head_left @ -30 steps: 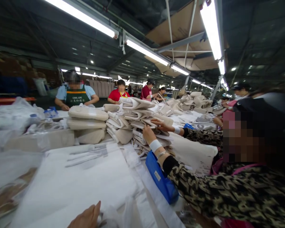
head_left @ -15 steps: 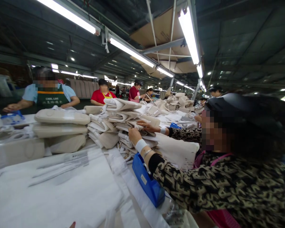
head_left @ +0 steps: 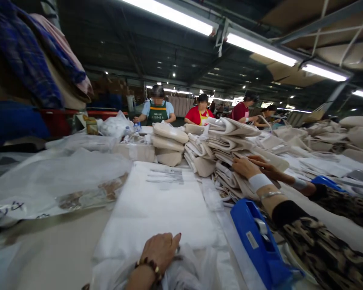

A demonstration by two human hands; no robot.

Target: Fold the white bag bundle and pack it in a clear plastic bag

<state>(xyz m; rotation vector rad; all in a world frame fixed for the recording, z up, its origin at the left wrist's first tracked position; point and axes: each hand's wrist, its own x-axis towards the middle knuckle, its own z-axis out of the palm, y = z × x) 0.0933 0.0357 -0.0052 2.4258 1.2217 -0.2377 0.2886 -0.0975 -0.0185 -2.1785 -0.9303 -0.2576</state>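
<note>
My left hand (head_left: 159, 250), with a beaded bracelet at the wrist, is at the bottom centre. Its fingers curl down into a crumpled, translucent plastic bag (head_left: 189, 266), and the thumb side faces right. Just beyond it lies a flat stack of white plastic bags (head_left: 166, 205) with printed lines near the far end. My right hand is out of view. Folded beige fabric pieces (head_left: 230, 141) are piled past the stack's right corner, and a co-worker's hands (head_left: 245, 167) rest on that pile. A blue tape dispenser (head_left: 255, 241) stands to the right of the bags.
A co-worker's patterned sleeve (head_left: 317, 237) reaches across from the right. Padded beige bundles (head_left: 169, 137) lie beyond the bags. Loose plastic sheeting (head_left: 63, 169) covers the left side. A second blue dispenser (head_left: 328, 182) is farther right. Other workers stand across the table.
My view has swung left, bringing the plastic sheeting and hanging clothes into sight. My left hand, only a fingertip before, now shows fully. The co-worker's hands stay at the fabric pile.
</note>
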